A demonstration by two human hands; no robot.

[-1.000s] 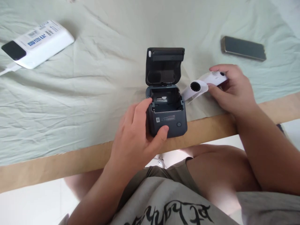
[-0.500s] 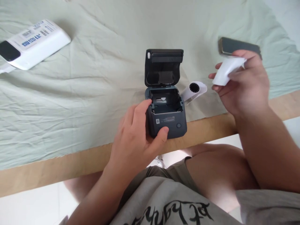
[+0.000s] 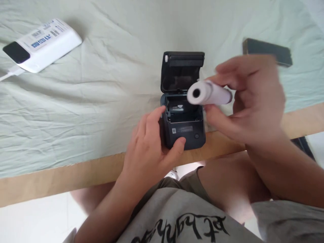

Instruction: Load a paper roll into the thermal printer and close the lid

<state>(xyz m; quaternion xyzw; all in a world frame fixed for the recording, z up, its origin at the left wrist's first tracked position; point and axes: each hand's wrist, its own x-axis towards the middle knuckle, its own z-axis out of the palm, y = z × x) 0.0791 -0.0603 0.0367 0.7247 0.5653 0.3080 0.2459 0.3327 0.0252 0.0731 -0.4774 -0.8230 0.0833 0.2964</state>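
Observation:
A small dark label printer (image 3: 187, 133) sits at the table's front edge with its lid (image 3: 181, 64) swung up. Its paper bay lies open, and a small printed label shows inside. My left hand (image 3: 148, 143) grips the printer from the left, forefinger at the bay's rim and thumb on the front face. Between the thumb and fingers of my right hand (image 3: 255, 98) is a white paper roll (image 3: 215, 93) with a dark hole in its end. The roll is held over the right side of the bay, its end pointing left. Motion blurs my right hand somewhat.
At the upper left lies a white power bank (image 3: 55, 44) with a dark display and a white cable (image 3: 10, 72). A dark phone-like slab (image 3: 270, 49) rests at the upper right. Wrinkled pale green cloth (image 3: 101, 84) covers the table, whose wooden edge (image 3: 83, 172) runs along the front.
My right hand has come left from beside the dark slab, bringing a white object over the printer. The roll that lay beside the printer no longer shows; its spot is hidden. My left hand keeps its grip.

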